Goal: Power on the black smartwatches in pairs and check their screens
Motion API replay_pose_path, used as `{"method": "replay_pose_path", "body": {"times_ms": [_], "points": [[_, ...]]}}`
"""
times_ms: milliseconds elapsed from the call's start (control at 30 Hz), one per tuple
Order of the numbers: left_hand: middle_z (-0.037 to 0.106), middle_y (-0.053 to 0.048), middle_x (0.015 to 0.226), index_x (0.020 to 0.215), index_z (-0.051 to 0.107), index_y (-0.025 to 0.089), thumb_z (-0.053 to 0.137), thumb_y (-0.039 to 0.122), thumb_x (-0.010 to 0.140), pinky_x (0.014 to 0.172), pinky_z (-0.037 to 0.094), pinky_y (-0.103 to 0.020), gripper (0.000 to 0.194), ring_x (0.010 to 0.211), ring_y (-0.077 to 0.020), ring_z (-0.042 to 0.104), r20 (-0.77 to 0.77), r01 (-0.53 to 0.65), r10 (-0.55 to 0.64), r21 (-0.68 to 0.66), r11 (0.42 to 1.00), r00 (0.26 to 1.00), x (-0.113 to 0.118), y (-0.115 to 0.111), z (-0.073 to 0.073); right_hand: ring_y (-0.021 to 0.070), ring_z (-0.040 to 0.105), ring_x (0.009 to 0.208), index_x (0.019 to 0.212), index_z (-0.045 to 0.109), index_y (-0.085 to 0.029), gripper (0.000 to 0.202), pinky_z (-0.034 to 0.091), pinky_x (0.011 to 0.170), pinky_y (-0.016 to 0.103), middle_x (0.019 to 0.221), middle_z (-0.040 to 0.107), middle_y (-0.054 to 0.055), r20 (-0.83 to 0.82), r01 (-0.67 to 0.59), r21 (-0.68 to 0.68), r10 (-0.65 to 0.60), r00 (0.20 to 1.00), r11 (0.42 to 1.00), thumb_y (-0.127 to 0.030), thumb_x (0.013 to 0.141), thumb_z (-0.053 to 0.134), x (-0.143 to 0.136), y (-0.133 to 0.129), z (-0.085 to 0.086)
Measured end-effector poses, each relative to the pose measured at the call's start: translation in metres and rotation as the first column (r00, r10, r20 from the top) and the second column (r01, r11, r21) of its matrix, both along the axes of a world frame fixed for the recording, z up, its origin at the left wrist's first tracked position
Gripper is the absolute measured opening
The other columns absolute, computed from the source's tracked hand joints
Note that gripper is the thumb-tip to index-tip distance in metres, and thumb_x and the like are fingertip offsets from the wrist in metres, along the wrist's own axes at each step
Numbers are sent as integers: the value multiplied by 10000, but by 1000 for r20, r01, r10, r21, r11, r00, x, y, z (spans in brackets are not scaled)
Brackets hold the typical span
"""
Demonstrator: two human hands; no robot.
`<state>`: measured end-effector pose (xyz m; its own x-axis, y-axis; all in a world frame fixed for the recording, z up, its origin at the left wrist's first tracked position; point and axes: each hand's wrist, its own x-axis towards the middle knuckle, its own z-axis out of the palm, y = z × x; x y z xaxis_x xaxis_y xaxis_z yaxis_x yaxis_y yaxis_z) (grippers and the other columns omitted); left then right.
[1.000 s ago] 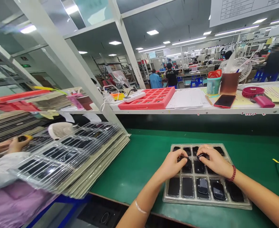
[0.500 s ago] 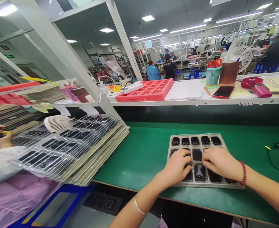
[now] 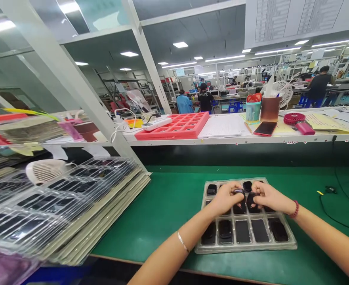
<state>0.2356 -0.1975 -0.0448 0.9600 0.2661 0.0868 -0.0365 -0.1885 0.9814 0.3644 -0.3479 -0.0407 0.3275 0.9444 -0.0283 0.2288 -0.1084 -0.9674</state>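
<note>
On the green bench lies a clear plastic compartment tray [image 3: 242,250] with rows of small black rounded-square pieces. Above its middle row, my left hand [image 3: 228,196] pinches one black rounded-square piece [image 3: 240,202] between thumb and fingers. Close beside it, my right hand [image 3: 271,200] has its fingers closed on a second such piece [image 3: 252,201], partly covered by them. In the front row, a glossy piece [image 3: 225,229] sits in one compartment and another piece [image 3: 279,228] at the right end. Two front compartments between them show flat dark bottoms. My hands hide part of the back rows.
To the left stand stacked trays [image 3: 103,213] of dark pieces and a white fan [image 3: 46,171]. The shelf ahead carries a red compartment tray [image 3: 177,126], papers, a phone [image 3: 265,128] and a cup [image 3: 253,112]. A black cable [image 3: 339,222] lies at right. Several people are farther off.
The view has turned rightward and up. My hands have gone from fingering pieces in the middle row to holding two close together. The co-worker's hands at left have left the view.
</note>
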Motion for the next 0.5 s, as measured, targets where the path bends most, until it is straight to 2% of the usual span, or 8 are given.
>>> {"method": "replay_pose_path", "body": {"times_ms": [67, 133, 233, 333, 400, 500], "points": [[612, -19, 746, 894, 574, 140, 602, 233, 700, 477, 374, -196, 217, 485, -68, 492, -24, -92, 89, -192, 977, 996, 15, 14, -6, 133, 609, 532, 817, 471, -186, 150, 448, 449, 209, 658, 608, -17, -180, 55, 38, -47, 983, 998, -230, 704, 558, 10, 22, -10], [636, -41, 775, 982, 576, 135, 623, 262, 690, 436, 321, -178, 322, 454, -58, 486, -42, -151, 145, -327, 933, 989, 21, 25, -13, 101, 576, 469, 880, 524, -165, 206, 430, 405, 185, 686, 633, 5, -284, 125, 81, -97, 954, 989, -270, 713, 582, 15, 38, -22], [653, -93, 925, 1158, 529, 149, 644, 289, 687, 455, 330, -181, 505, 570, -103, 583, 0, -120, 139, -504, 855, 990, 19, 36, -22, 90, 574, 499, 1014, 564, -165, 313, 466, 430, 183, 761, 653, 28, -440, 180, 157, -94, 893, 971, -286, 732, 622, 19, 47, -38], [631, -119, 1053, 1242, 487, 167, 667, 287, 695, 495, 360, -192, 588, 644, -119, 611, 31, -75, 114, -576, 814, 993, 13, 38, -25, 116, 608, 632, 1138, 549, -186, 384, 520, 518, 209, 896, 659, 61, -579, 177, 229, -12, 815, 957, -279, 773, 625, 25, 43, -44], [629, -121, 1058, 1257, 482, 173, 681, 294, 703, 510, 368, -199, 601, 643, -117, 610, 18, -59, 86, -584, 810, 996, 11, 37, -25, 123, 608, 695, 1178, 539, -197, 401, 534, 567, 219, 967, 648, 72, -637, 161, 264, 47, 770, 951, -261, 792, 624, 28, 39, -44], [630, -102, 1016, 1254, 484, 183, 694, 332, 703, 511, 369, -201, 609, 633, -117, 610, 6, -42, 56, -573, 819, 998, 12, 37, -25, 109, 592, 690, 1200, 532, -213, 420, 539, 590, 220, 1006, 632, 64, -668, 121, 281, 103, 737, 952, -235, 794, 636, 29, 37, -43]]}}
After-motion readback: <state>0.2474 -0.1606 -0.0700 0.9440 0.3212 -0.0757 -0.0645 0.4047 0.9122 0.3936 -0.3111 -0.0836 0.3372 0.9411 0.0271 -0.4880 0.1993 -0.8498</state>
